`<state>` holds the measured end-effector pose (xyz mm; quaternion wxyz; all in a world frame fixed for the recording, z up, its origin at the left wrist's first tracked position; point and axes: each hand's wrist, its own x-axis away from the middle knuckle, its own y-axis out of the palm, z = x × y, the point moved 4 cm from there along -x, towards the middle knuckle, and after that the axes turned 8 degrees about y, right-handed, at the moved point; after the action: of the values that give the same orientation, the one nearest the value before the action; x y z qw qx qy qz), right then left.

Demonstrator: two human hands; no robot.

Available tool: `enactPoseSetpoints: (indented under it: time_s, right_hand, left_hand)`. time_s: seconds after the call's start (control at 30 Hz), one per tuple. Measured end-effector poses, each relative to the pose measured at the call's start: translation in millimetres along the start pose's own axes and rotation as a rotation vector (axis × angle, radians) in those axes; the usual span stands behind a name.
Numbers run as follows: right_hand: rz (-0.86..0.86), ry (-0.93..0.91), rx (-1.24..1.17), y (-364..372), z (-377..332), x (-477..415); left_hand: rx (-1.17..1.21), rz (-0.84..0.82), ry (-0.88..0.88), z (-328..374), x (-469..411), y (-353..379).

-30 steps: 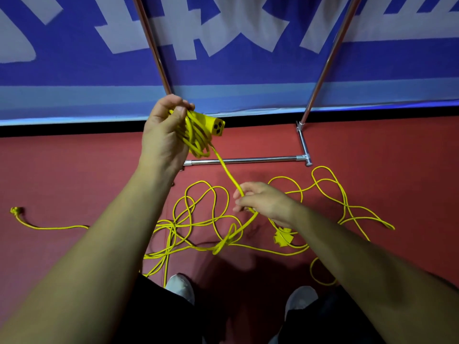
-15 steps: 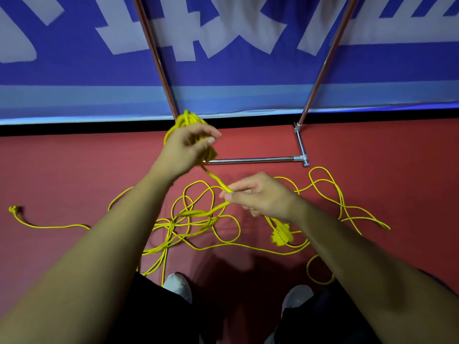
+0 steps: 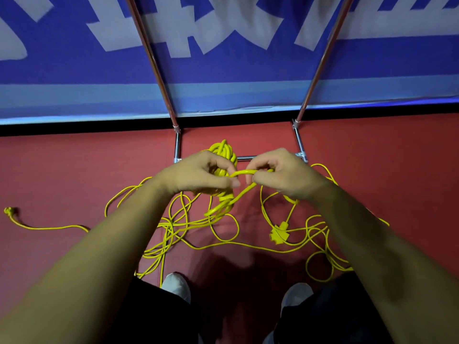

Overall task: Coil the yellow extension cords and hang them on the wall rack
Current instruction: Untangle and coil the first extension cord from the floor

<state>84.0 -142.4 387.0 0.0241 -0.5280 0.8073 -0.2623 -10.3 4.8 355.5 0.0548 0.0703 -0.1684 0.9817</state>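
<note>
I note the left hand clenched round a yellow coil, thumb laid across its front. The right hand pinches a strand that bends toward the left thumb and runs down to the loops below. The hands are just apart, in front of the rack base bars. The coil is compact and glossy, with several turns bulging above and below the fist. Loose cord lies in tangled, overlapping loops on the red floor, with a cross-shaped socket right of centre and a plug well apart at far left. Open floor lies to either side; the banner closes the far edge, my shoes the near.
</note>
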Motion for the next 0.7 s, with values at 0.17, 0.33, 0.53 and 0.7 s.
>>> enactPoseSetpoints:
  time_s: [0.17, 0.33, 0.53, 0.7]
  right_hand:
    - [0.219, 0.099, 0.006, -7, 19, -5]
    - [0.424, 0.214, 0.211, 4, 43, -19]
    - [0.504, 0.243, -0.225, -14, 54, -15]
    - [0.493, 0.513, -0.151, -43, 90, -21]
  left_hand:
    - [0.011, 0.331, 0.022, -2, -3, -10]
    - [0.082, 0.509, -0.002, -3, -5, -17]
    - [0.358, 0.593, 0.015, -14, 1, -34]
    - [0.769, 0.577, 0.138, -18, 8, -51]
